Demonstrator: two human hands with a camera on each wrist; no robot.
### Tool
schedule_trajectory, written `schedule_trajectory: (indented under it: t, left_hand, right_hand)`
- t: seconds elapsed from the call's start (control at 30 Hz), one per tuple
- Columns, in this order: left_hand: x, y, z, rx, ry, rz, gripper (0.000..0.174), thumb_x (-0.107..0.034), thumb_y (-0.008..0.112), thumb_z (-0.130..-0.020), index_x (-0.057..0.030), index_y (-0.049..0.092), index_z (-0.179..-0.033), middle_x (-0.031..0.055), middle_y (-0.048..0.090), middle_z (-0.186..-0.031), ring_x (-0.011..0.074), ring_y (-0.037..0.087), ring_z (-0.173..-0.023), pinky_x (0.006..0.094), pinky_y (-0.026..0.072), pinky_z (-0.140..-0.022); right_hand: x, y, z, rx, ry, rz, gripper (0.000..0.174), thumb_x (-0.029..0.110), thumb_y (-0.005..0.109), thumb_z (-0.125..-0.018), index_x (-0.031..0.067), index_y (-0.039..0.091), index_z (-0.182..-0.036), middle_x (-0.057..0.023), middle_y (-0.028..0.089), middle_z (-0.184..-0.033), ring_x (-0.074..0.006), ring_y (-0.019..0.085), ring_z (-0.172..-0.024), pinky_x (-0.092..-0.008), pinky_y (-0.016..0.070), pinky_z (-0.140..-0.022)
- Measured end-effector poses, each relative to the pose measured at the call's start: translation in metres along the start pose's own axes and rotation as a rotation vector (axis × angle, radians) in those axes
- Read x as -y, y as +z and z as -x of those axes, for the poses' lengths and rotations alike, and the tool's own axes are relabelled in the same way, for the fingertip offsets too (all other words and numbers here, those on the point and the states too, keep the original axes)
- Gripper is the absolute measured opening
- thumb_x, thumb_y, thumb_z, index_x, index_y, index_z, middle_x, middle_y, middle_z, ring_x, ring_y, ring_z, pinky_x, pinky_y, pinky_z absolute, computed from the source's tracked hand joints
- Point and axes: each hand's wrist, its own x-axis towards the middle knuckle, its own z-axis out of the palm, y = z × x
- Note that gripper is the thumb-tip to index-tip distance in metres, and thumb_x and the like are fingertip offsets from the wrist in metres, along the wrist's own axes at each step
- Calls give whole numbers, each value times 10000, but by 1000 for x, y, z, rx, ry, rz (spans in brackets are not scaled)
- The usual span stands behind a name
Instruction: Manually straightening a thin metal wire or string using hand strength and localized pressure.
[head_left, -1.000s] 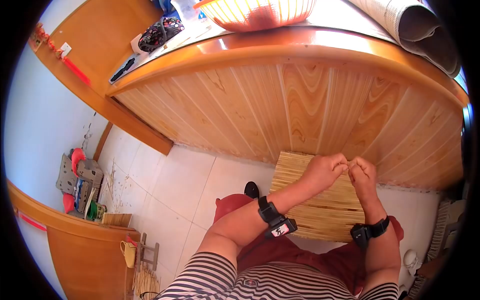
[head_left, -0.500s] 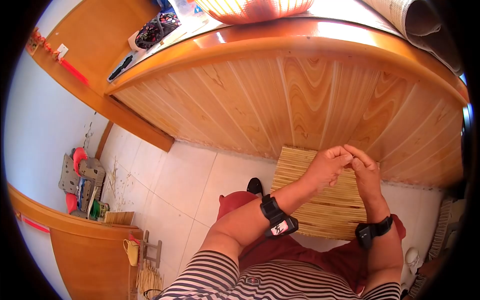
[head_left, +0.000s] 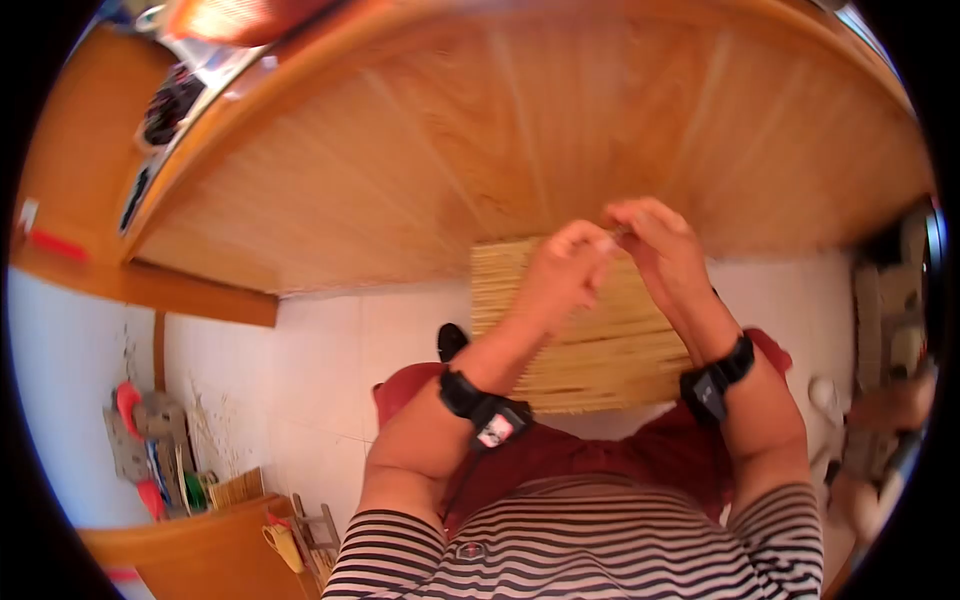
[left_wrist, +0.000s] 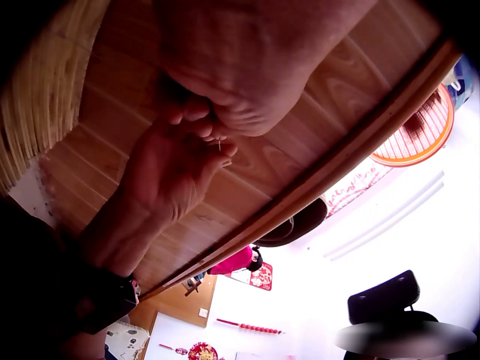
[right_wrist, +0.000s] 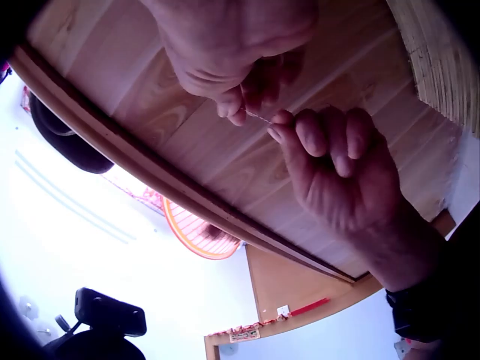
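Observation:
A thin thread-like strand (right_wrist: 259,117) spans the short gap between the two hands in the right wrist view; its exact kind does not show. My left hand (head_left: 562,280) pinches one end between thumb and forefinger, the other fingers curled in. My right hand (head_left: 664,255) pinches the other end, seen also in the left wrist view, where a bit of the strand (left_wrist: 220,142) shows at the fingertips. Both hands are raised over a mat of straw-coloured stalks (head_left: 610,360), which lies flat between the knees.
A wood-panelled counter (head_left: 450,170) curves across the front, with an orange basket (left_wrist: 420,135) on top. Left on the tiled floor (head_left: 310,350) are scattered bits of straw and a pile of grey blocks (head_left: 160,430). White shoes (head_left: 825,395) show at right.
The head view has swung, shifting the counter and mat leftward and upward. Both hands, still close together, have risen and parted slightly, with the right fingers extended more than a second ago.

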Motion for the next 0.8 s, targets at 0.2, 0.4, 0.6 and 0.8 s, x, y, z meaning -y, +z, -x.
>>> schedule_trajectory:
  t: [0.2,0.4,0.6,0.8]
  left_hand:
    - [-4,-4,8,111,35,90,142,-180,513,-960,-49,562,-934,4,501,-614,67,359,-437,212,376,-438]
    - [-6,0,11,123,39,85,163,-199,508,-968,-49,562,-933,2,489,-607,59,339,-437,214,363,-442]
    - [-3,3,10,137,40,80,167,-203,515,-967,-47,563,-932,0,487,-606,55,336,-436,208,357,-443]
    - [-3,5,10,132,23,53,156,-189,518,-964,-42,567,-945,-2,487,-605,53,342,-436,202,359,-443]
  right_hand:
    - [19,-8,-3,20,-1,-138,180,204,597,-926,34,640,-964,-36,635,-941,-108,562,-869,-261,438,-781]
    - [24,-8,0,13,-11,-191,157,202,606,-922,46,624,-938,-38,637,-924,-108,565,-844,-262,451,-762]
    - [21,-13,0,28,-16,-222,120,184,605,-923,69,602,-886,-35,636,-926,-99,571,-806,-255,461,-741]
    - [19,-12,0,30,-31,-239,164,182,621,-914,84,545,-807,-48,632,-896,-92,561,-745,-242,456,-648]
